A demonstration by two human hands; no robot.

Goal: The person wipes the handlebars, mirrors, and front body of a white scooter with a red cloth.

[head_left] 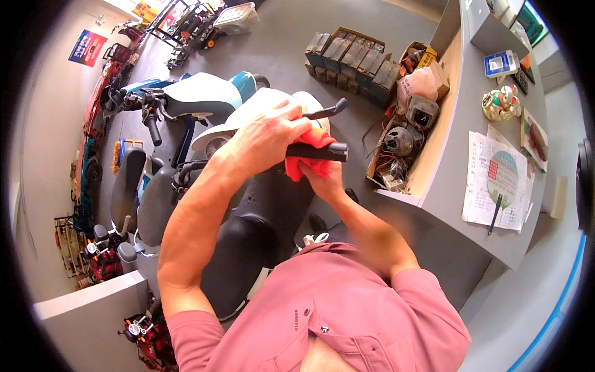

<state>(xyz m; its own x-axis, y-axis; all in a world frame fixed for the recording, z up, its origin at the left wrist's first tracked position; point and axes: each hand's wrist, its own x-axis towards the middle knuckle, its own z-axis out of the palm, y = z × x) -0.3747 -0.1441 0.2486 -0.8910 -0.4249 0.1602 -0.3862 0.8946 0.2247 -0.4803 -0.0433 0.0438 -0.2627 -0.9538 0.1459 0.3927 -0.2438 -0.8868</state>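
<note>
A black scooter handlebar grip [331,151] points to the right in front of me, with a red cloth [314,138] wrapped partly around it. My left hand [274,130] lies over the bar, its fingers pressing on the cloth's upper part. From below, my right hand [327,179] pinches the cloth against the grip. Just beyond the cloth, a black brake lever [329,111] sticks out. The scooter's white front panel [262,108] shows behind my left hand. Nearer to me is its black seat [241,251]. My left forearm hides the middle of the handlebar.
More scooters [195,95] stand close on the left. Several old batteries [355,58] sit on the floor ahead. Used motor parts [402,139] fill a box beside the grey desk [448,204], which bears papers [479,186], a hand fan [502,179] and a cat figurine [499,103].
</note>
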